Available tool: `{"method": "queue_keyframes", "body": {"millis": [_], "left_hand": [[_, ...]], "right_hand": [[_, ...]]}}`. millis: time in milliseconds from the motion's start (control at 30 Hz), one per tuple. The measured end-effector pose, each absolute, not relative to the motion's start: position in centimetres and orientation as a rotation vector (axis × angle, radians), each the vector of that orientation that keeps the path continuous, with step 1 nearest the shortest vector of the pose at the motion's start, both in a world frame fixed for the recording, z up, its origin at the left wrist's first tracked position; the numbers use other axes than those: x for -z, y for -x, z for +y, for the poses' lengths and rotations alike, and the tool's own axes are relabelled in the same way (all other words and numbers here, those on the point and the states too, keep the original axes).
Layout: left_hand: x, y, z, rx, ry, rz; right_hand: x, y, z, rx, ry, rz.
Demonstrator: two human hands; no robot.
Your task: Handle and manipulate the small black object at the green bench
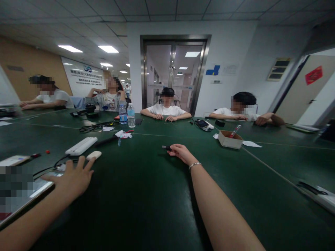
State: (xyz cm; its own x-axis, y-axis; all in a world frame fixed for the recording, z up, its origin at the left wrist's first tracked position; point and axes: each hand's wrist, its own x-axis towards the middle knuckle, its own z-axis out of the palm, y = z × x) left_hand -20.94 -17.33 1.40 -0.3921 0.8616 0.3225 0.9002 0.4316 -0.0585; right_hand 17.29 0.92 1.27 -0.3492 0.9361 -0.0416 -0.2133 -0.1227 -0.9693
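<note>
My right hand (180, 153) pinches a small black USB stick (166, 148) over the middle of the green table (125, 195). The stick's metal plug points left, away from the fingertips. My left hand (74, 177) is open, palm down with fingers spread, and nothing is in it. Just beyond its fingertips lies a small white rounded case (94, 155); whether the fingers touch it I cannot tell. A white block like a power bank (81, 146) lies behind that, beside a black cable (61, 159). Under and left of the left hand is a tablet-like screen (42, 188).
Two water bottles (127, 115) stand toward the far side, near black cables (95, 127) and paper scraps (123, 134). Right of centre sit an open box (230, 140) and a handheld device (204, 125). Several people sit along the far edge.
</note>
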Motion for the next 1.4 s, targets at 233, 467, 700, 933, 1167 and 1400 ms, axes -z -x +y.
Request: {"method": "queue_keyframes", "body": {"millis": [233, 467, 700, 933, 1167, 1400], "left_hand": [[-2.1, 11.7, -13.3, 0.124, 2.086, -1.618], [-1.5, 2.1, -2.1, 0.650, 2.535, -1.931], [0.2, -3.7, 1.4, 1.654, 2.516, -2.132], [0.1, -1.9, 0.6, 1.568, 2.395, -2.116], [0.6, -1.9, 1.5, 1.882, 2.546, -1.944], [0.6, -1.5, 1.3, 1.688, 2.524, -2.048]], "right_hand": [[-1.4, -17.3, 0.9, -1.628, 0.927, -1.233], [-1.0, -17.3, 1.4, -1.652, 0.890, -1.240], [-0.8, -17.5, 1.7, -1.650, 0.844, -1.226], [-0.9, -17.5, 1.6, -1.689, 0.831, -1.213], [-0.7, -17.7, 1.8, -1.666, 0.836, -1.199], [-0.9, -17.7, 1.6, -1.677, 0.831, -1.179]]}}
